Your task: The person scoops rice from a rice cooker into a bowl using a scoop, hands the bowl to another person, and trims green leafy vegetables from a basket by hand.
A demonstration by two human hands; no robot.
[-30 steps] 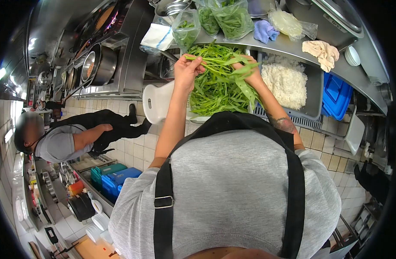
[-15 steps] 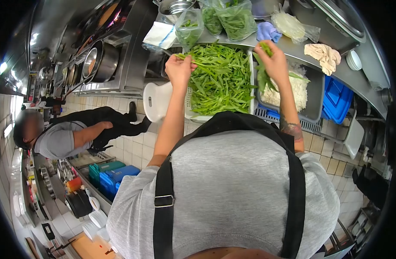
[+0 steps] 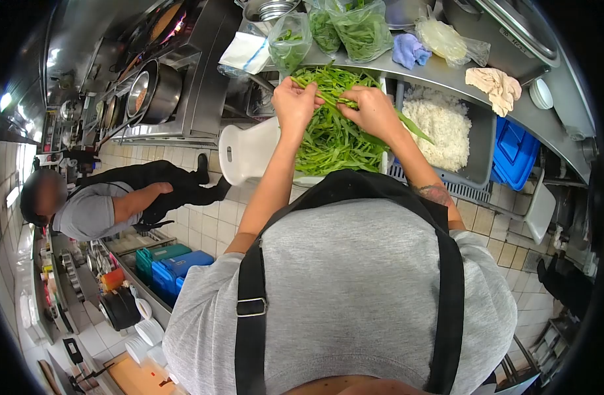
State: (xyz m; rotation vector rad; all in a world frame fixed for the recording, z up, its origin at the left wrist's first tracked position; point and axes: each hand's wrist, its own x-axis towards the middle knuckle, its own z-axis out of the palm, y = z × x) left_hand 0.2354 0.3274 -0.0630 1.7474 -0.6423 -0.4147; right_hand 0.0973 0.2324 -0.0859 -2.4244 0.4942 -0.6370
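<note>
Chopped leafy greens [image 3: 335,150] fill a white basket [image 3: 385,160] in front of me. Over its far part, my left hand [image 3: 293,108] pinches green stems between thumb and fingers. Close to its right, my right hand [image 3: 374,113] is closed on a bunch of the same greens, its fingertips near those of the left. A long leaf [image 3: 415,126] from that bunch trails out past my right wrist towards the rice. The stems between the two hands are partly covered by the fingers.
White rice [image 3: 440,128] lies in a grey tub [image 3: 483,151] on the right. Bagged greens [image 3: 361,33], a purple cloth [image 3: 409,50] and a beige cloth [image 3: 493,89] rest on the steel counter. A white stool [image 3: 239,158] stands left; beyond it is another person [image 3: 95,204].
My right hand has come left from above the rice tub to over the greens, carrying its bunch. My left hand has shifted slightly right, so the two hands are now close together.
</note>
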